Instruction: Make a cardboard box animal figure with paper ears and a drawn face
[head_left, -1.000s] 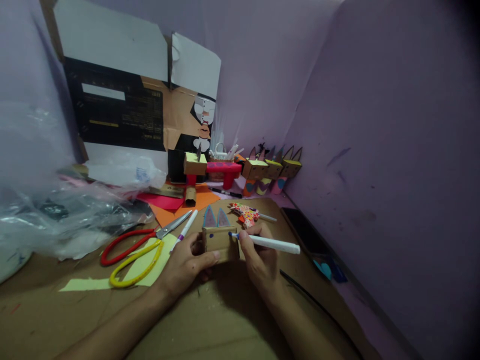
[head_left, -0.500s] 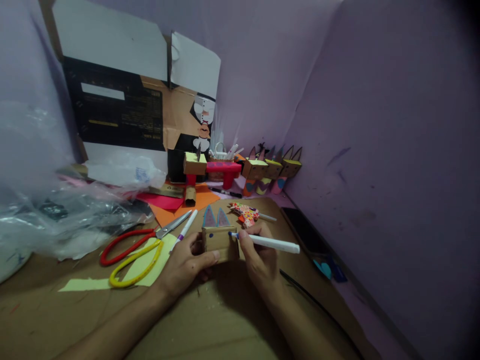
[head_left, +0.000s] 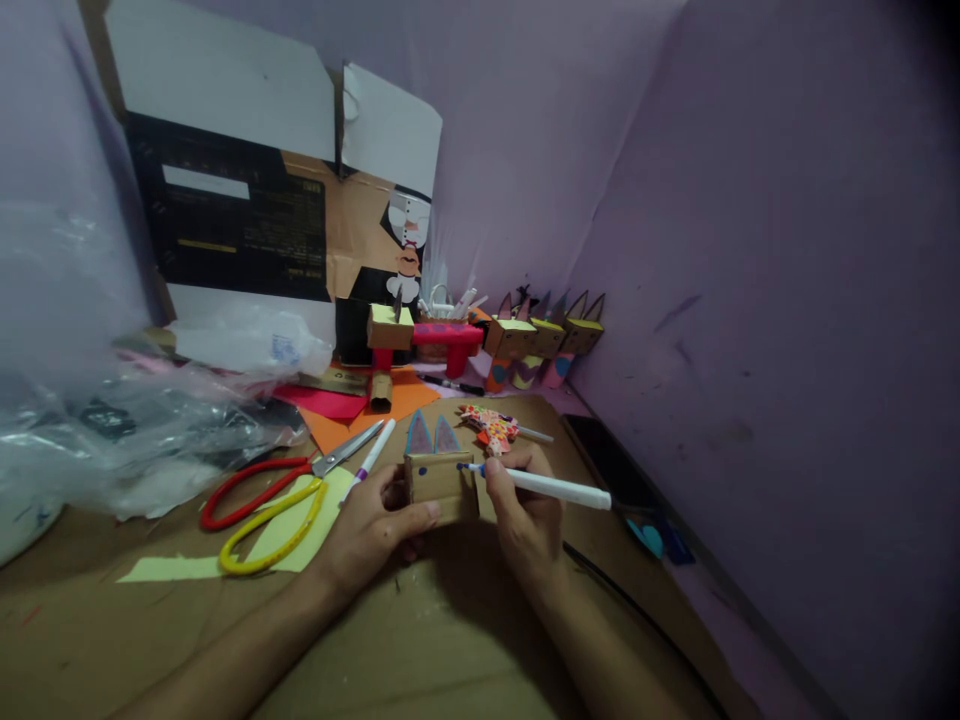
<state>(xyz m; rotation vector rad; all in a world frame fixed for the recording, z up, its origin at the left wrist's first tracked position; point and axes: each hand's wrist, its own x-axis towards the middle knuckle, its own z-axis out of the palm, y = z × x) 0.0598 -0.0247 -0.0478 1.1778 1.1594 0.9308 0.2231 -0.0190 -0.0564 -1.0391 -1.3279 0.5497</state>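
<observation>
My left hand (head_left: 382, 525) grips a small cardboard box (head_left: 442, 490) by its left side, thumb across the front. Two pointed ears (head_left: 433, 435), purplish with blue edges, stand on top of the box. Two dark blue dots mark its front face. In my right hand (head_left: 525, 515) is a white marker (head_left: 555, 488), pinched near its blue tip, which sits at or just beside the right dot; whether it touches I cannot tell. A white and purple marker (head_left: 369, 462) lies just behind my left hand.
Scissors (head_left: 277, 510) with red and yellow handles lie left on yellow paper (head_left: 304, 535). Behind are a patterned glue gun-like object (head_left: 491, 428), several box-headed figures (head_left: 511, 340) and a leaning carton (head_left: 232, 220). A dark phone-like slab (head_left: 607, 460) lies by the right wall.
My right hand and the marker have shifted slightly right, the tip drawing back a little from the box. A dot now shows plainly at the right. My left hand stays still.
</observation>
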